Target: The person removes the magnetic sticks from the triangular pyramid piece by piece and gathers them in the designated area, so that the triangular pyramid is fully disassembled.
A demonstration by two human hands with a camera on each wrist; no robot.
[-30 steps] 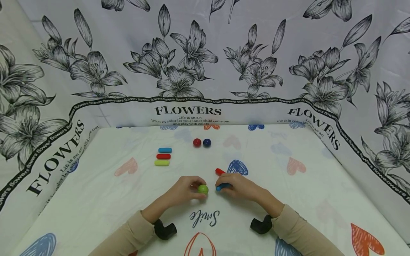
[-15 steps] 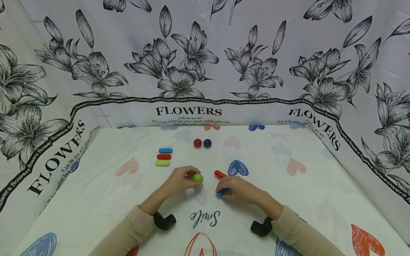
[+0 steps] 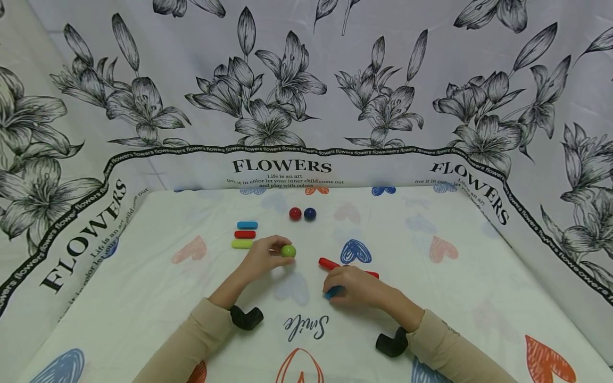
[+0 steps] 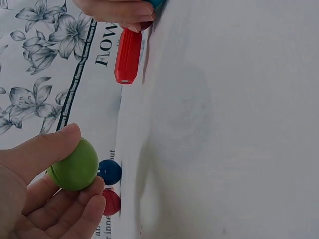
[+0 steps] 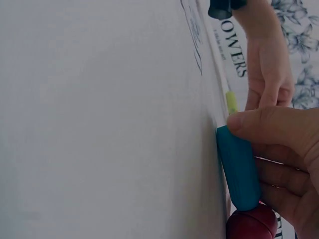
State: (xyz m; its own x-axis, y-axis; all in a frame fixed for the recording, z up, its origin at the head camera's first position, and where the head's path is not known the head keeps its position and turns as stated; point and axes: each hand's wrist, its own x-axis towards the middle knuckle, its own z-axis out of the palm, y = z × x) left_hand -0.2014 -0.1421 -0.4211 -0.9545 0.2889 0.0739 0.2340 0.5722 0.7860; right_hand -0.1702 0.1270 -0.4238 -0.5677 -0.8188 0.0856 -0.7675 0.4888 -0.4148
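Note:
My left hand (image 3: 269,256) pinches a green ball (image 3: 288,251) between thumb and fingertips just above the cloth; the left wrist view shows the green ball (image 4: 75,167) held the same way. My right hand (image 3: 353,286) lies nearer to me, its thumb and fingers curled round a short blue stick (image 3: 332,292) that rests against the cloth. In the right wrist view the blue stick (image 5: 239,169) sits under the thumb. A red stick (image 3: 328,263) pokes out from under the right hand's fingers on both sides, and the red stick (image 4: 127,56) also shows in the left wrist view.
Three short sticks, blue (image 3: 247,225), red (image 3: 245,234) and yellow-green (image 3: 241,244), lie in a column just left of my left hand. A red ball (image 3: 295,214) and a dark blue ball (image 3: 309,214) sit farther back. Flower-print cloth walls (image 3: 287,106) surround the table.
My left hand has carried the green ball away from me and a little left, toward the stick column. My right hand has drawn back slightly with the blue stick, so more of the red stick shows.

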